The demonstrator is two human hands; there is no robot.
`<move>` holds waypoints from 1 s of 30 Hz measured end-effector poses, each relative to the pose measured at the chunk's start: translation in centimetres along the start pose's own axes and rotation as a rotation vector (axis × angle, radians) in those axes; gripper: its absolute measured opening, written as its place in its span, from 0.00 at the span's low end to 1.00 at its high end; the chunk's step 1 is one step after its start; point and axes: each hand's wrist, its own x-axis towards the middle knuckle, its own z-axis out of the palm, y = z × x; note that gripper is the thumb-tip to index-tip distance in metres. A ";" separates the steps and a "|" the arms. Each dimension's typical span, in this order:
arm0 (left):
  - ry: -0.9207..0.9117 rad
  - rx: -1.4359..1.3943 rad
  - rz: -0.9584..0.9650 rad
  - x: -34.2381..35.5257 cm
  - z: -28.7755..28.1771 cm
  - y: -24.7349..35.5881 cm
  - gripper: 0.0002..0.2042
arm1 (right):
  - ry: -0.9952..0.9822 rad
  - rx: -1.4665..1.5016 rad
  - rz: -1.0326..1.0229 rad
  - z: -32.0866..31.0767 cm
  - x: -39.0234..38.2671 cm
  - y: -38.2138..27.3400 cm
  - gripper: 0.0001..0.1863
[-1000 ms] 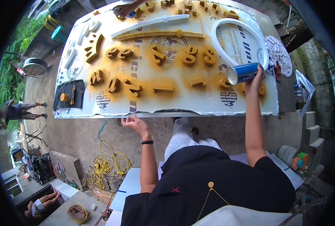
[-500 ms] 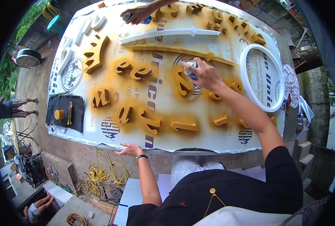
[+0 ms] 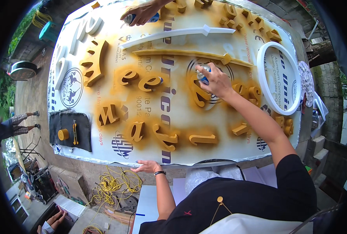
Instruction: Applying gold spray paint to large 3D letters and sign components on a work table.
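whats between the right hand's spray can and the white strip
In the head view, the gold strip crosses the stretch between the spray can in the right hand and the white strip.

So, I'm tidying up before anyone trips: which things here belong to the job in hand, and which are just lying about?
Seemingly in use:
spray can in the right hand
golden letters
golden crown

Apparently just lying about:
yellow cord
teal container
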 end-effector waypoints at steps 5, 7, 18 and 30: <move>0.024 0.023 0.081 -0.8 -0.2 1.3 0.33 | -0.002 0.134 0.162 -1.2 -2.0 0.4 0.34; 0.002 0.022 0.053 -1.1 -0.3 2.2 0.32 | 0.048 0.122 0.194 -1.2 -2.6 1.1 0.35; -0.022 -0.016 -0.024 -1.0 -0.1 1.9 0.26 | 0.102 0.142 0.512 -2.3 -5.5 3.3 0.33; 0.024 0.042 -0.006 -1.1 0.0 2.2 0.27 | 0.143 0.479 0.582 -4.4 -3.3 -2.8 0.34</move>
